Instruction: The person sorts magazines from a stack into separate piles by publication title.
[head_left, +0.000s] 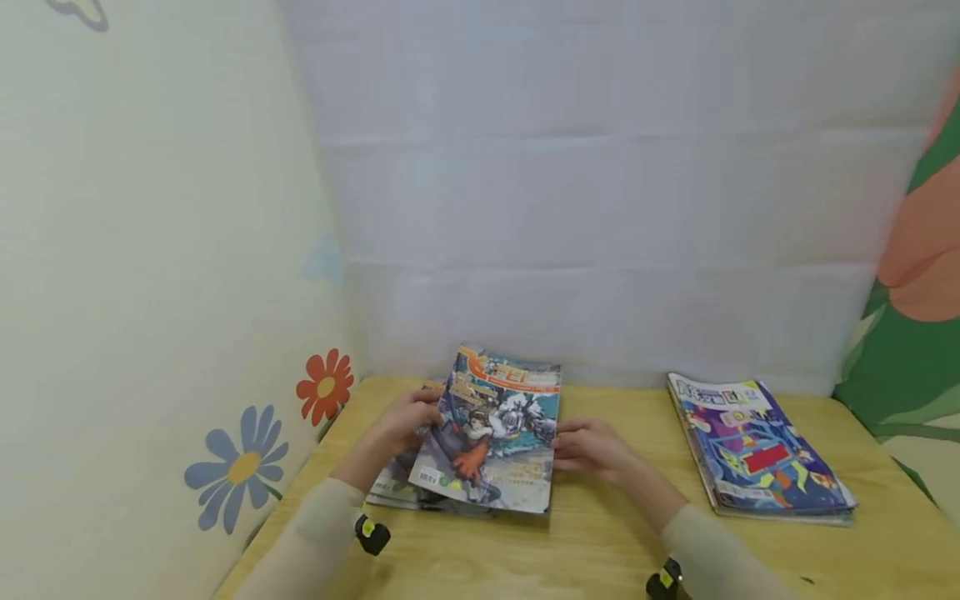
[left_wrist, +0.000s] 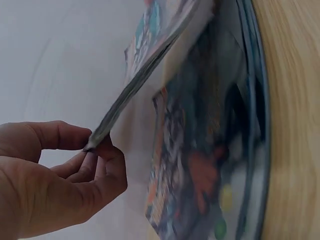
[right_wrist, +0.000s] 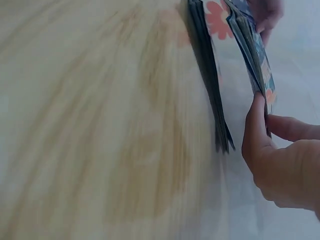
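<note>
A magazine [head_left: 498,442] with an orange title band and a figure in a red glove is held up between both hands. The left hand [head_left: 411,421] pinches its left edge; in the left wrist view thumb and fingers [left_wrist: 112,170] meet on that edge. At the opposite edge the right hand [head_left: 592,450] pinches it, thumb on the cover and fingers beneath, as the right wrist view shows. Below it lies a stack of magazines [head_left: 393,492], mostly covered in the head view. The left wrist view shows a similar cover [left_wrist: 200,175] on top of that stack, with a gap under the raised magazine.
Another stack of magazines [head_left: 765,450], topped by a purple-blue cover, lies on the right of the wooden table [head_left: 600,550]. A white cloth [head_left: 600,208] hangs behind the table. On the left stands a wall [head_left: 150,208] with painted flowers.
</note>
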